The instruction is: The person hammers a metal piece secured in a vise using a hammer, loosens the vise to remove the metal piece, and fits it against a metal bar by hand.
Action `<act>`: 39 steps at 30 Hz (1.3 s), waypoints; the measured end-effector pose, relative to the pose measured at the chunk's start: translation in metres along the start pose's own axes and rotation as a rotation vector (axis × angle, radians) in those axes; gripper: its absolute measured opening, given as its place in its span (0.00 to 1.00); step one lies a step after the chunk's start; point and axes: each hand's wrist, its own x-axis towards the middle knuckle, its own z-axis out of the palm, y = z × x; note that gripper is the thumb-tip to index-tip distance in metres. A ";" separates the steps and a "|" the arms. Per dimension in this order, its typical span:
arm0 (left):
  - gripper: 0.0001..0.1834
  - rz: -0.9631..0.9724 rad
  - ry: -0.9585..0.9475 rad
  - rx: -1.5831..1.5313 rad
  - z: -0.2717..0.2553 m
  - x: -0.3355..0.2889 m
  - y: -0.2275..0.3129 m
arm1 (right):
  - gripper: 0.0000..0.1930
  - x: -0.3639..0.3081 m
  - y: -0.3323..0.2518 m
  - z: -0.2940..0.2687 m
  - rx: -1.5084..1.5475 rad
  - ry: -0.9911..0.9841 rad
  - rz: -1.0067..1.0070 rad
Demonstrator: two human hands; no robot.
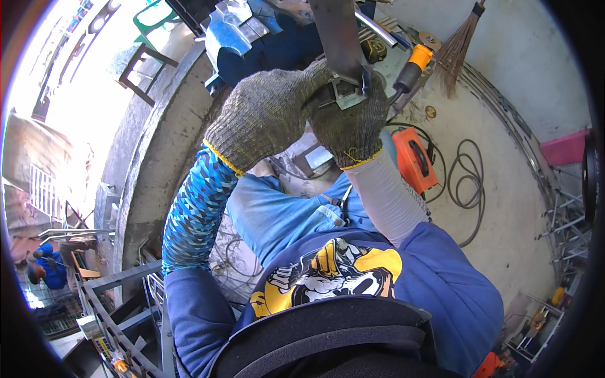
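Both my hands wear dark grey knit work gloves with yellow cuffs and meet in front of me, above my jeans. A wide, flat grey metal bar (337, 34) runs away from them toward the top edge of the view. At its near end sits a small silver angular metal piece (348, 94). My right hand (353, 123) is closed around this end, beneath the small piece. My left hand (268, 104) is curled against the bar's left side, its fingertips close to the right glove. The gloves partly hide how the two metal parts meet.
A blue metal stand (246, 44) bears metal scraps. Nearby are a yellow-and-grey power tool (413, 69), a tape measure (374, 50) and a broom (460, 50). An orange machine (414, 160) and a looped cable (466, 189) lie right. Metal frames (120, 315) stand lower left; another person (50, 268) is beyond.
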 end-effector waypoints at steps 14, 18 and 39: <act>0.22 -0.297 0.363 -0.776 0.105 -0.085 0.011 | 0.22 -0.018 -0.030 -0.036 0.008 0.100 0.198; 0.23 -0.741 0.439 -1.093 0.161 -0.104 -0.006 | 0.23 -0.019 -0.042 -0.035 -0.125 0.255 0.219; 0.22 -0.406 0.024 -0.398 0.287 0.102 -0.107 | 0.20 -0.024 -0.049 -0.047 -0.363 0.212 0.191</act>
